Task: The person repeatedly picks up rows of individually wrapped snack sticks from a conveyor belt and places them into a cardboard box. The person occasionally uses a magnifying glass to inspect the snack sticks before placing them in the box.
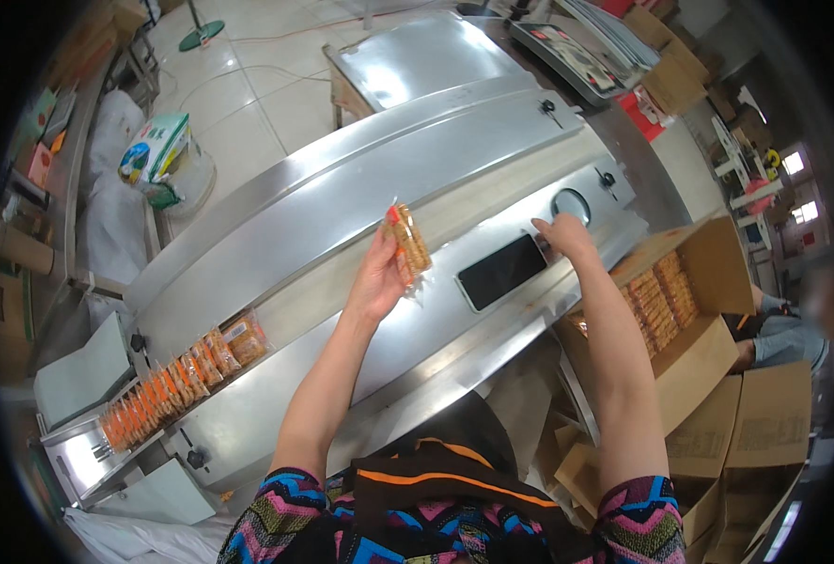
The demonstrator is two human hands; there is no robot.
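Note:
My left hand (378, 278) grips a clear-wrapped packet of brown snack pieces (411, 243) above the metal conveyor frame. My right hand (565, 234) is over the frame's near side, between a dark-screened phone (503, 273) and a round dish or opening (572, 204). Its fingers point down and left near the phone's right end; whether they hold something small I cannot tell. At the lower left, a row of similar packets (170, 388) stands on edge on the belt (311, 282), with one packet (244, 340) leaning flatter at the row's right end.
An open carton (691, 352) packed with snack packets is at my right, with open cartons (730, 430) below it. A person (787, 338) sits beyond. Black knobs (196, 458) stick up from the frame. A bag-topped bucket (195, 183) stands on the floor past the conveyor.

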